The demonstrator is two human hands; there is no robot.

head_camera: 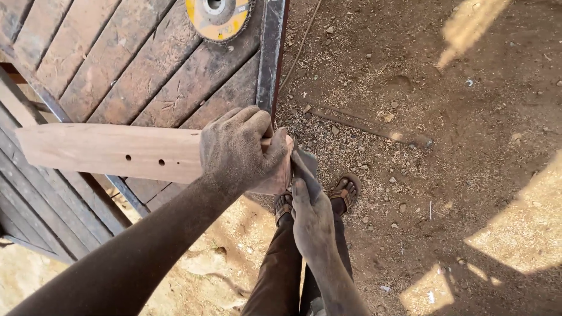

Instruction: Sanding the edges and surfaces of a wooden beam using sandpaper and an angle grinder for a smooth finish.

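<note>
One label only: round yellow label (218, 17) with dark print, on the grinding disc (219, 19) lying at the top edge of the slatted wooden table (117, 64). Grey hub at the centre. No packages, signs or screens anywhere else.

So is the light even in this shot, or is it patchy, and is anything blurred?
Head view: patchy. Bright sun patches blow out on the dirt ground at right, with deep shadow between them. The left hand on the wooden board and the right hand sit in shade, sharp. The yellow grinding disc is cropped at the top.
</note>
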